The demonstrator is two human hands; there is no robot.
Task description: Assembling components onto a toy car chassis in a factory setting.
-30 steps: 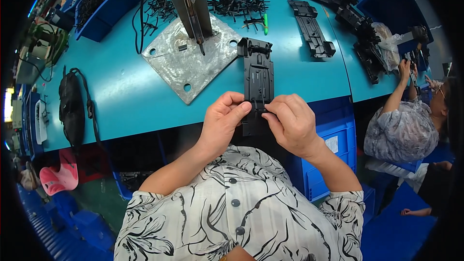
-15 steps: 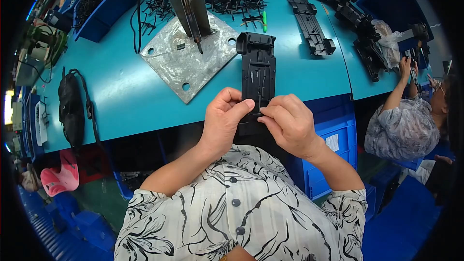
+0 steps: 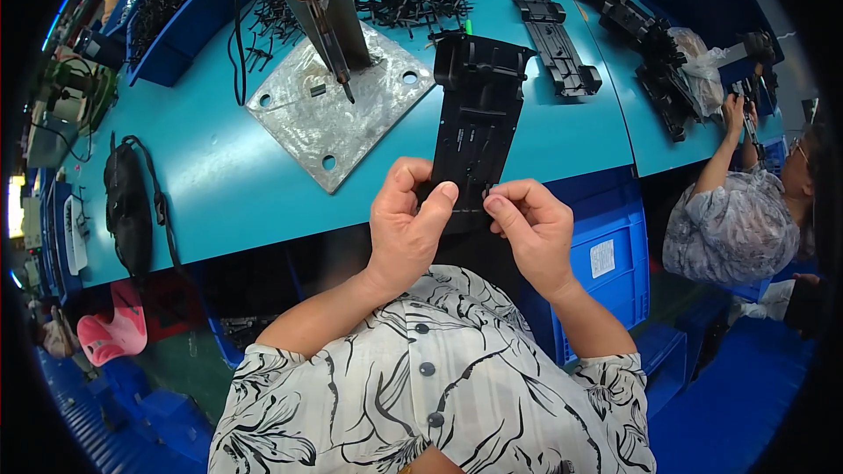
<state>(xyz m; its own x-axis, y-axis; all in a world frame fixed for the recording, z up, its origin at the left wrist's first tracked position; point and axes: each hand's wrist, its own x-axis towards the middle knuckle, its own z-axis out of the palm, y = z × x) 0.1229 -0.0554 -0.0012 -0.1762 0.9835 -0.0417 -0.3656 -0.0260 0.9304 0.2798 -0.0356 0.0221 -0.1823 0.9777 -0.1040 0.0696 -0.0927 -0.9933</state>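
Holding black part [image 3: 479, 123] — left hand [image 3: 407, 219] — right fingers [image 3: 507, 215] at edge, table [image 3: 246, 206] beyond.

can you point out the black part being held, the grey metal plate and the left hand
Black part [image 3: 479, 127]: head view, the middle of its face
Metal plate [image 3: 335, 130]: head view, its bare top surface
Left hand [image 3: 406, 221]: head view, the middle of the hand

Hands [image 3: 406, 221] at a black plastic part [image 3: 479, 123]
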